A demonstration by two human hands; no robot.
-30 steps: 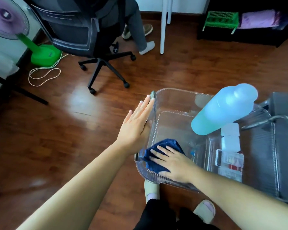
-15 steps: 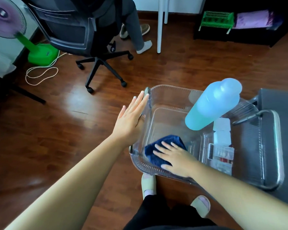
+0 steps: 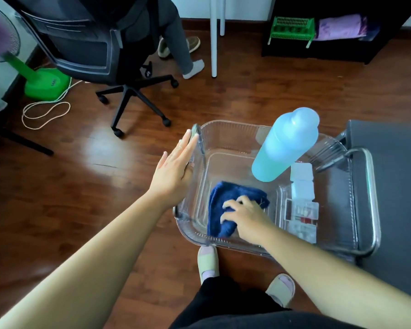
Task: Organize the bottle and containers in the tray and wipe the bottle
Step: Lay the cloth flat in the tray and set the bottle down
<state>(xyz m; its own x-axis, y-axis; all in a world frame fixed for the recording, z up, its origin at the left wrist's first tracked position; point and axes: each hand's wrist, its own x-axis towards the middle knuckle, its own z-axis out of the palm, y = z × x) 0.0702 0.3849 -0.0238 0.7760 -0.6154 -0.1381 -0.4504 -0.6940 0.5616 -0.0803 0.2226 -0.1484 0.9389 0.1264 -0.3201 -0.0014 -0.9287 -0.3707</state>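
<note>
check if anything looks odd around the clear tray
The clear plastic tray juts well past the dark metal-railed surface, overhanging the wooden floor; the left hand presses flat against its side. The right hand grips a dark blue cloth inside.

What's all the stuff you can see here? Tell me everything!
clear plastic tray: 1, see-through, right in front of the person
light blue plastic bottle: 1, pale blue, in the tray's far right part
small clear and white containers: several (exact count unclear), clear and white, along the tray's right side
dark blue cloth: 1, navy, on the tray's bottom
black office chair: 1, black, far left
standing fan with green base: 1, green and purple, far left
green plastic rack: 1, green, back right
beige slippers: 2, beige, worn, below the tray
left grip: 1, bare hand, flat against the tray's left wall
right grip: 1, bare hand, fingers curled on the cloth
</note>
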